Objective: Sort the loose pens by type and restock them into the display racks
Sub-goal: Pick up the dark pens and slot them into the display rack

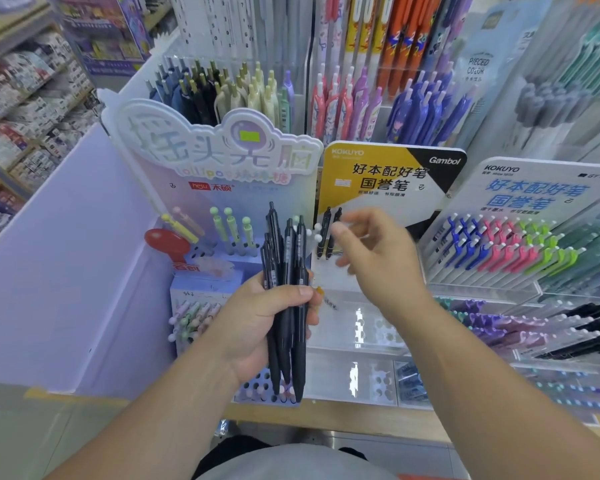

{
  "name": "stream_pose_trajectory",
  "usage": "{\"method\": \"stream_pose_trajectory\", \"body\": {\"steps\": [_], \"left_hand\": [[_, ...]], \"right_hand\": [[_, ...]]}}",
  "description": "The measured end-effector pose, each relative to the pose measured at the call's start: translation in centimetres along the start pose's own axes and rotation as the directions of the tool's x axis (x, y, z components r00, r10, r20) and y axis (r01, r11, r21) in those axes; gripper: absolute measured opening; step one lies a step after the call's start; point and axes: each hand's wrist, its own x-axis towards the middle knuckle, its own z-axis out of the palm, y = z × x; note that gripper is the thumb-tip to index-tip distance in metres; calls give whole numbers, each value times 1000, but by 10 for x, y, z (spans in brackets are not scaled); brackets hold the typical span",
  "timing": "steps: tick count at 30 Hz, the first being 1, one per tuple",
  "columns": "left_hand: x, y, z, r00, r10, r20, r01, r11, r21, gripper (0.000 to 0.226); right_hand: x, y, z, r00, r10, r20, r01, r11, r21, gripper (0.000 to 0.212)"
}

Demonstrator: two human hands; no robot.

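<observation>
While left hand grips pens | look: matte black, bundled upright

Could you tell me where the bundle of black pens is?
The bundle stands gripped in the left hand, centre of view, before the lilac rack.
</observation>
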Motion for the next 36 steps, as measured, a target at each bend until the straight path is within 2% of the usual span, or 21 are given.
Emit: {"method": "stream_pose_trajectory", "body": {"steps": [2,3,8,11,13,15,19,21,26,28,31,36], "left_hand": [[1,1,4,1000,-7,28,6,999,36,18],[1,1,6,999,-10,44,7,998,56,17],[4,0,11,997,-32,75,22,992,127,25],[6,-3,15,999,-25,32,21,993,119,24],[8,-4,17,1000,0,-10,2,988,156,11],[9,-4,19,999,26,-32,-19,978,208,14],[10,-6,21,997,47,-54,-33,971,235,15],[10,-7,20,997,38,-67,-22,974,224,15],[13,-11,19,991,55,-124,-31,982,184,15],[15,-12,20,983,89,-160,-55,978,200,16],[18,-12,23,977,133,-168,-88,963,254,21],[20,-13,22,973,115,-198,-66,968,241,19]], "right_hand": [[-11,-7,3,968,130,216,-180,957,228,18],[-14,-6,4,953,147,264,-217,940,261,18],[-16,-6,-4,949,158,273,-240,924,298,20],[-19,-6,-11,943,180,278,-245,945,217,29],[-21,-6,-12,940,180,290,-225,966,127,32],[-23,-6,-11,927,186,325,-218,974,64,33],[-21,-3,-12,914,212,346,-225,974,-1,24],[-20,-3,-14,906,218,362,-241,970,19,16],[-16,1,-20,936,230,268,-290,933,213,7],[-20,2,-13,949,240,206,-288,925,249,9],[-27,3,-1,965,249,84,-262,937,232,18],[-24,4,-5,969,243,45,-247,944,219,8]]}}
